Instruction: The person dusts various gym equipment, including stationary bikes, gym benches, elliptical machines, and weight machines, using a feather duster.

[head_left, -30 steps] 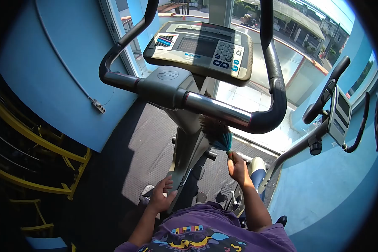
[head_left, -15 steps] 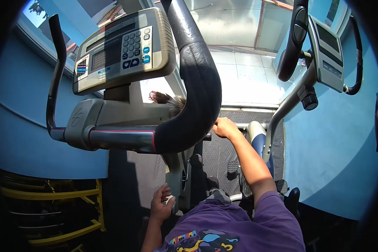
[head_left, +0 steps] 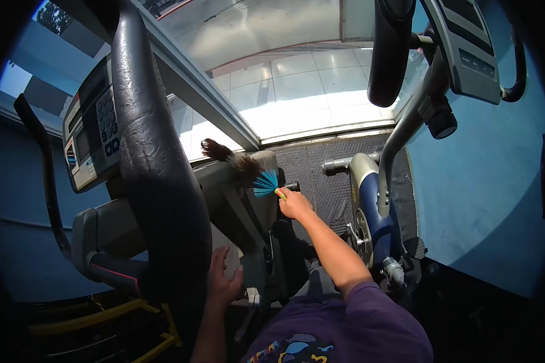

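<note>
My right hand (head_left: 297, 204) is wrapped round the yellow handle of a feather duster (head_left: 265, 183). Blue bristles fan out above the grip, and the brown and grey feathers lie against the lower frame (head_left: 224, 181) of the near exercise bike, past its handlebar. Lower down, my left hand (head_left: 225, 279) hangs with fingers apart and holds nothing; it is in shade beside the bike's padded black handlebar (head_left: 157, 151). The bike's console (head_left: 94, 130), with its screen and keypad, faces up at the left.
A second exercise bike (head_left: 375, 199) stands on the right by the blue wall (head_left: 466, 206); its handlebar and console (head_left: 466, 48) rise at the top right. Ahead are a glass door frame (head_left: 200, 85) and sunlit tiles (head_left: 303, 85). A yellow rack (head_left: 97, 317) is at the lower left.
My view has turned and shifted, so the near bike appears further left. The duster, mostly hidden behind the handlebar before, now shows its blue bristles and handle. My left hand stays low and free.
</note>
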`<action>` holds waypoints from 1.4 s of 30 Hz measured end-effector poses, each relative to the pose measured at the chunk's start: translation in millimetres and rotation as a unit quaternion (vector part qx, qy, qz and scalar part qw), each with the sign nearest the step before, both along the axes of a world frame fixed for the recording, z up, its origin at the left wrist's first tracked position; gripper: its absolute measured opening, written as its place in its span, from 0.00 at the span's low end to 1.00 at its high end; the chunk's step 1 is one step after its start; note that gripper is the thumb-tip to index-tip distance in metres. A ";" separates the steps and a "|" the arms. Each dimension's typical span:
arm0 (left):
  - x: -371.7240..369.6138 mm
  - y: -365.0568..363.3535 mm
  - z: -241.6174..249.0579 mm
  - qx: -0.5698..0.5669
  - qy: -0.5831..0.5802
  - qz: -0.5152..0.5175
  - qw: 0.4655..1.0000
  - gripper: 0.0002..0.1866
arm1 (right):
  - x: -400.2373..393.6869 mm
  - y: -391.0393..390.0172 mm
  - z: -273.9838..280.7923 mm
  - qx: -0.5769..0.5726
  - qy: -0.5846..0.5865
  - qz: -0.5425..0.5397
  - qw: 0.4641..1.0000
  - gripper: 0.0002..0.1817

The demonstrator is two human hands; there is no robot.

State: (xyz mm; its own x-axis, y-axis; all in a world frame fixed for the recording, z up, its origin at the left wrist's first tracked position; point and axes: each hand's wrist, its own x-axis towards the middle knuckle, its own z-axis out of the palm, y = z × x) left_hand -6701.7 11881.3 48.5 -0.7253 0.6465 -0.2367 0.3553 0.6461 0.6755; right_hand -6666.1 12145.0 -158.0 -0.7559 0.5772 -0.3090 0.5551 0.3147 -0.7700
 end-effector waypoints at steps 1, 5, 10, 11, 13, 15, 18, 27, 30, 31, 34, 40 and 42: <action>-12.5 9.5 -2.0 -0.019 0.091 -0.047 0.995 0.33 | -3.9 -0.7 -22.9 -0.022 -0.094 -0.037 0.995 0.18; -68.1 63.1 14.1 -0.159 0.361 -0.232 0.889 0.33 | 15.5 -26.3 -13.1 -0.018 -0.008 -0.054 0.998 0.24; -147.8 107.7 1.0 -0.313 0.537 -0.218 0.753 0.35 | 33.2 -67.5 9.3 -0.026 0.098 -0.018 0.995 0.27; -151.6 110.5 -7.4 -0.312 0.537 -0.219 0.752 0.35 | 26.2 -67.6 -3.3 -0.027 0.088 -0.020 0.996 0.27; -150.5 119.0 -16.7 -0.451 0.497 -0.188 0.717 0.36 | 7.8 -62.5 -34.1 -0.056 -0.022 -0.053 0.997 0.24; -155.6 116.1 -27.7 -0.471 0.521 -0.192 0.685 0.37 | -8.2 -47.3 -49.6 -0.113 -0.111 -0.083 0.984 0.21; -154.4 115.0 -28.2 -0.467 0.548 -0.207 0.662 0.30 | -15.1 -44.4 -19.5 -0.044 -0.013 -0.048 0.998 0.23; -156.8 118.4 -35.6 -0.472 0.563 -0.203 0.647 0.27 | -42.4 -41.1 -121.7 -0.169 -0.161 -0.116 0.965 0.22; -151.9 124.4 -29.7 -0.470 0.560 -0.211 0.649 0.28 | -55.6 0.4 -137.5 -0.172 -0.294 -0.123 0.932 0.19; -152.8 122.7 -30.6 -0.470 0.558 -0.210 0.651 0.29 | -60.4 16.1 -134.9 -0.147 -0.286 -0.111 0.940 0.16; -156.1 121.7 -34.5 -0.462 0.570 -0.208 0.647 0.29 | -77.8 59.6 -114.3 -0.039 -0.252 -0.109 0.961 0.15; -155.2 125.7 -33.5 -0.466 0.561 -0.202 0.654 0.29 | -105.6 92.5 -2.8 0.069 -0.029 0.069 0.995 0.14; -158.1 122.2 -37.0 -0.458 0.576 -0.204 0.646 0.29 | -137.6 102.1 3.8 0.085 -0.012 0.123 0.989 0.14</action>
